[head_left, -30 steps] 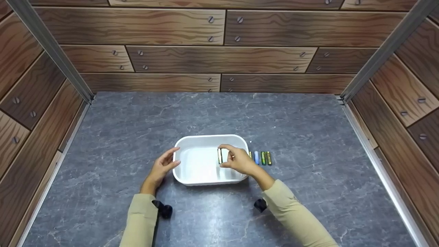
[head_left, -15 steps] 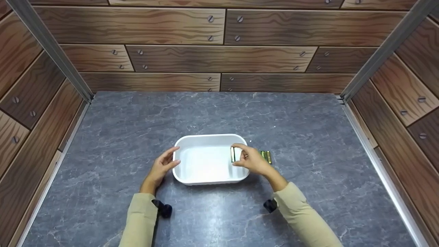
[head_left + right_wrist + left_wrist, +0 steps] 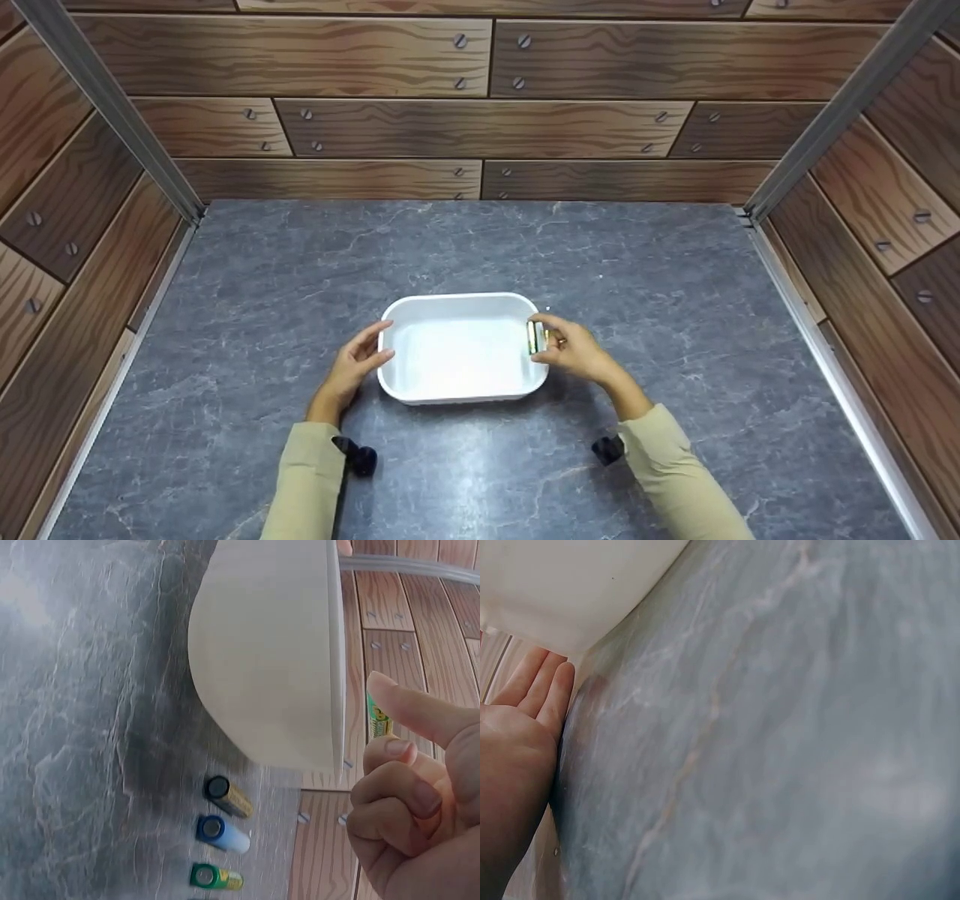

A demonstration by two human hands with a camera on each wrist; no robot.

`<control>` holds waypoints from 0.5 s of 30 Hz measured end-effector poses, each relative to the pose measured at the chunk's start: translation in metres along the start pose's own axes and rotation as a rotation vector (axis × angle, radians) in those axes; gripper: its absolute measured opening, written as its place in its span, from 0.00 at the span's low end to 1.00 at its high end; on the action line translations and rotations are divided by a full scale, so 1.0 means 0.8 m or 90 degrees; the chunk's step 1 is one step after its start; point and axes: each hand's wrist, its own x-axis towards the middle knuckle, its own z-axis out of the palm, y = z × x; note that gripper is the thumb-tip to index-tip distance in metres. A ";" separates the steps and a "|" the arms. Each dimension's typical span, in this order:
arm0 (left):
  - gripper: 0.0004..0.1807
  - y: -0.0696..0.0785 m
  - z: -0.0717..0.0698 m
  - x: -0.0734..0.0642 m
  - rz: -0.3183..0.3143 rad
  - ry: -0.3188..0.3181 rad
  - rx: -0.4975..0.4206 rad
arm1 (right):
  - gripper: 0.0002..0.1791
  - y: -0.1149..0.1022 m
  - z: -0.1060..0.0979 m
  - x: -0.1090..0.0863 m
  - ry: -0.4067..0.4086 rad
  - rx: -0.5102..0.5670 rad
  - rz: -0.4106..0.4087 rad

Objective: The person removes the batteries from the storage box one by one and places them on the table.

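Note:
A white rectangular basin [image 3: 454,360] with rounded corners stands on the table. My right hand [image 3: 574,352] pinches a green and gold battery [image 3: 533,337] between thumb and finger, above the basin's right rim. The other fingers of that hand are curled in the right wrist view. At the basin's left end, my left hand [image 3: 354,365] rests against the rim and wall, its fingers fairly straight. On the table by the basin's right end lie a black and gold battery [image 3: 229,797], a blue battery [image 3: 223,833] and a green battery [image 3: 215,877]. The right hand mostly hides these in the head view.
The grey marbled table [image 3: 315,255] is bounded by walls with a wooden plank print [image 3: 390,127]. Metal rails [image 3: 832,390] run along its sides. A dark wrist camera [image 3: 363,459] sits beside the left sleeve, another dark camera [image 3: 607,450] by the right.
My right hand has moved rightward with the battery, from over the basin's inside to its right rim. It now covers the row of batteries on the table. The left hand and basin have stayed put.

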 end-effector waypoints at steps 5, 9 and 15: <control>0.31 0.001 0.000 0.000 0.007 -0.003 0.005 | 0.33 0.009 -0.012 -0.006 0.008 0.015 0.011; 0.31 0.001 -0.001 0.000 0.003 -0.004 0.007 | 0.34 0.015 -0.019 -0.010 0.007 0.027 0.032; 0.31 -0.002 -0.001 0.000 -0.004 -0.001 -0.003 | 0.33 0.023 -0.027 -0.016 0.008 0.033 0.042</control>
